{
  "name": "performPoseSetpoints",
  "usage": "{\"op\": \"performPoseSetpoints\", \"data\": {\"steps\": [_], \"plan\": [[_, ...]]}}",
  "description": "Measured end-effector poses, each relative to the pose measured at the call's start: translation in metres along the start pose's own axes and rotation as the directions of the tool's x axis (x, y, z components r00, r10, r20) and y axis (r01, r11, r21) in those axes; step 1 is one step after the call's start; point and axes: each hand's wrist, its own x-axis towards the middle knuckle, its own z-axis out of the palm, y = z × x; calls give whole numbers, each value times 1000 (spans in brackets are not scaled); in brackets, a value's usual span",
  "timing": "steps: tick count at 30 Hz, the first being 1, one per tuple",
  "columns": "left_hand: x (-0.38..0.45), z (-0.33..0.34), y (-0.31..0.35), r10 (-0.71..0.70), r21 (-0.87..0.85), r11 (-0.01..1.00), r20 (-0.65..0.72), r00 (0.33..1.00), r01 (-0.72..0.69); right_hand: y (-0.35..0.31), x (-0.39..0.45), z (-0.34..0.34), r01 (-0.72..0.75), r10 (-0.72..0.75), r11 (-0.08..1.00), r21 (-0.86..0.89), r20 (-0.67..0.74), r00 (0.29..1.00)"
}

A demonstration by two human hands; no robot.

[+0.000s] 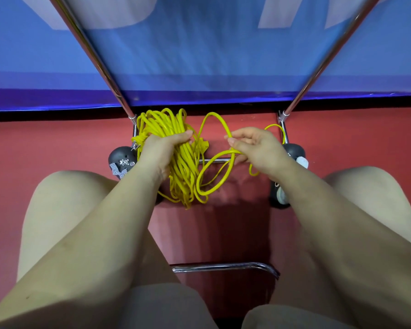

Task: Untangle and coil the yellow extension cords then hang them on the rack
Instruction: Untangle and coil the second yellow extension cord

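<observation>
Head view, looking down past 2 bare knees. Left hand (163, 148) — fingers wrapped round a thick bundle of yellow cord (176, 167), held above the red floor (45, 150). Right hand (254, 148) — fingertips pinching 1 loose cord loop (214, 176) that runs over to the bundle. Chrome rack legs (100, 65) rise on both sides in front of a blue banner (199, 55). Dark shoes (121, 160) rest beside the rack feet.
</observation>
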Motion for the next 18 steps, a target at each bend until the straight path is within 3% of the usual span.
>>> {"op": "performPoseSetpoints", "data": {"steps": [7, 12, 18], "plan": [[-7, 13, -13, 13, 226, 973, 135, 991, -44, 0, 8, 7, 65, -71, 995, -80, -68, 995], [-11, 27, -18, -3, 196, 980, 197, 980, -36, -1, 10, 12, 107, -114, 982, -153, -38, 993], [-14, 33, -17, -56, 110, 993, 153, 987, 40, -4, 9, 6, 160, -141, 946, -281, 85, 986]]}}
